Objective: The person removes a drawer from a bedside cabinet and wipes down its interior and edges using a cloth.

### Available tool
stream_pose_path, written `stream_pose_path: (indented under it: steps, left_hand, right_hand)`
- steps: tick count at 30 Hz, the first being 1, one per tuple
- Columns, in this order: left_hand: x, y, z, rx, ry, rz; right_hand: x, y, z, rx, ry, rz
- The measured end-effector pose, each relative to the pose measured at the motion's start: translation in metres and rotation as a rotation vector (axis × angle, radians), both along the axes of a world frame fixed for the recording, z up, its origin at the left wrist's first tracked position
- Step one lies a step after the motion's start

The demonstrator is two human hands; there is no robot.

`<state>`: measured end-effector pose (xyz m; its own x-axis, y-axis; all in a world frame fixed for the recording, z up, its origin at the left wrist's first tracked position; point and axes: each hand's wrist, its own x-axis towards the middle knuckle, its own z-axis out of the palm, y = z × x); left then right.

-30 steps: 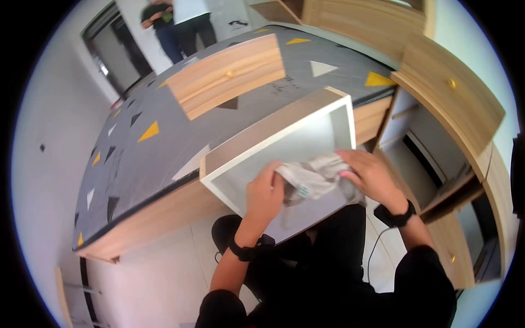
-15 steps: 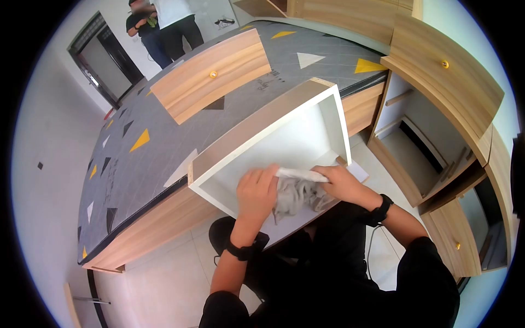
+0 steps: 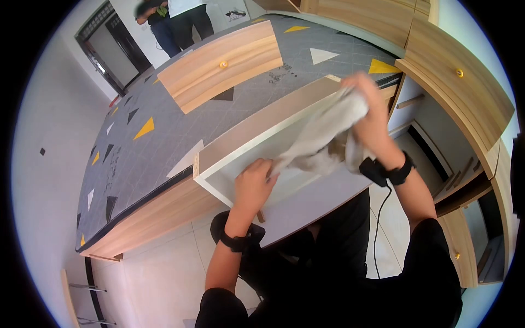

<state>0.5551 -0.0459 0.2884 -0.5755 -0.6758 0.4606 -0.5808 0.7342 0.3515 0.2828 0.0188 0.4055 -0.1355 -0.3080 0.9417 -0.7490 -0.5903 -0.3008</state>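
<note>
Pale cloth (image 3: 325, 128) held two-handed
Right hand (image 3: 371, 112), the higher, grips one part; left hand (image 3: 255, 185), lower, pinches another over the drawer (image 3: 262, 124).

I face a grey patterned mattress (image 3: 147, 164) stretching from lower left to upper right; pale wall (image 3: 52, 186) far left, dark-framed doorway (image 3: 112, 49) upper left, light floor tiles (image 3: 158, 287) lower left, wooden cabinet (image 3: 451, 117) right.

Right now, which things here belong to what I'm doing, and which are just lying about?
In use:
Pale cloth, held in left hand and right hand
Drawer box in front of you

Apparently not in use:
Wooden panel with yellow knob, on the mattress
Wooden cabinet, right
</note>
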Motion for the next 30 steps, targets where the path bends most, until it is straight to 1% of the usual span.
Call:
stream_pose_path:
  steps: [2,3,4,5,6,8,10,11,12,14,15,16,17,18,19,20,21,22,24,25,27,28,30]
  left_hand:
    - [0.002,0.007,0.004,0.079,0.346,0.085]
    - [0.008,0.009,0.008,0.076,0.343,0.084]
    - [0.017,0.012,0.01,-0.045,0.366,0.098]
    - [0.026,0.015,0.012,-0.167,0.391,0.112]
    - [0.034,0.018,0.013,-0.166,0.394,0.113]
    - [0.048,0.023,0.015,-0.116,0.429,0.168]
    - [0.056,0.026,0.017,-0.154,0.42,0.19]
    - [0.06,0.027,0.018,-0.194,0.41,0.213]
    - [0.062,0.027,0.02,-0.191,0.409,0.221]
    - [0.062,0.023,0.023,-0.215,0.454,0.117]
    - [0.062,0.024,0.023,-0.212,0.452,0.123]
    - [0.06,0.026,0.023,-0.088,0.557,0.106]
    - [0.058,0.026,0.023,0.036,0.662,0.09]
    - [0.057,0.026,0.024,0.042,0.661,0.1]
    - [0.056,0.024,0.026,-0.172,0.71,0.093]
    - [0.056,0.024,0.027,-0.388,0.751,0.085]
    - [0.055,0.029,0.03,-0.49,0.776,0.064]
    - [0.059,0.035,0.03,-0.485,0.772,0.088]
    - [0.07,0.048,0.026,-0.734,0.557,0.083]
    - [0.076,0.054,0.022,-0.731,0.55,0.101]
    - [0.088,0.066,0.011,-0.553,0.411,-0.085]
    - [0.093,0.071,0.005,-0.545,0.409,-0.073]
    - [0.098,0.079,-0.004,-0.27,0.254,-0.137]
  right_hand:
    - [-0.009,0.005,0.009,0.048,0.013,-0.006]
    - [-0.015,0.007,0.009,0.088,0.022,-0.018]
    - [-0.017,0.01,0.006,0.085,0.02,-0.019]
    - [-0.018,0.015,-0.001,0.132,0.08,-0.007]
    - [-0.021,0.019,-0.009,0.184,0.142,0.005]
    - [-0.029,0.022,-0.029,0.234,0.156,0.015]
    - [-0.033,0.026,-0.047,0.502,0.136,0.064]
    - [-0.035,0.026,-0.056,0.577,0.153,0.098]
    - [-0.034,0.024,-0.063,0.581,0.155,0.105]
    - [-0.031,0.021,-0.074,0.88,0.277,0.024]
    - [-0.031,0.019,-0.075,0.899,0.309,0.017]
    - [-0.032,0.015,-0.075,0.903,0.311,0.023]
    - [-0.032,0.012,-0.074,0.71,0.244,0.032]
    - [-0.03,0.009,-0.072,0.52,0.177,0.043]
    - [-0.031,0.01,-0.063,0.444,0.135,0.039]
    - [-0.027,0.015,-0.052,0.455,0.138,0.05]
    - [-0.021,0.023,-0.041,0.331,0.16,0.091]
    - [-0.014,0.029,-0.034,0.203,0.181,0.136]
    - [-0.018,0.046,-0.037,0.257,0.268,0.145]
    - [-0.022,0.056,-0.043,0.395,0.253,0.148]
    - [-0.027,0.07,-0.061,0.632,0.232,0.189]
    - [-0.028,0.074,-0.069,0.641,0.235,0.2]
    - [-0.033,0.078,-0.089,1.114,0.101,0.297]
